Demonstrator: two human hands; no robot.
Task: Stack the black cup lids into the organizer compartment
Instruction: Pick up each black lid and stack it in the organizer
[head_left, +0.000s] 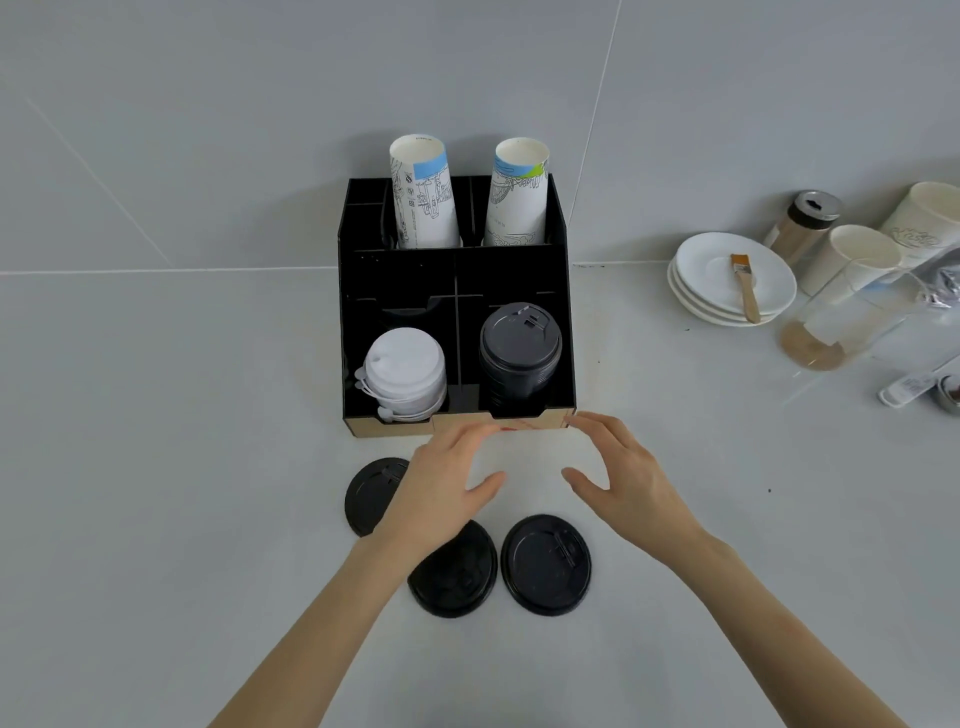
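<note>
I am seeing my left hand (441, 483) and my right hand (618, 478) hovering just in front of the organizer (563, 291), fingers (467, 431) released and spread, grasping nothing, thumbs pointing toward each other across a bare patch of tabletop (182, 467). Three loose black lids are lying flat in front of the organizer: the left lid (371, 493) is sitting partly under my left hand, the middle lid (457, 577) is showing below my left wrist, and the right lid (546, 564) is lying just beside it, between my forearms. In the organizer's front right compartment a stack of black lids (519, 353) is standing; in the front left compartment a stack of white lids (405, 374) is sitting. Two printed paper cup stacks (423, 197) are rising from the rear compartments. To the right of the organizer, well apart, white saucers (727, 291) are carrying a small brush (745, 288).
</note>
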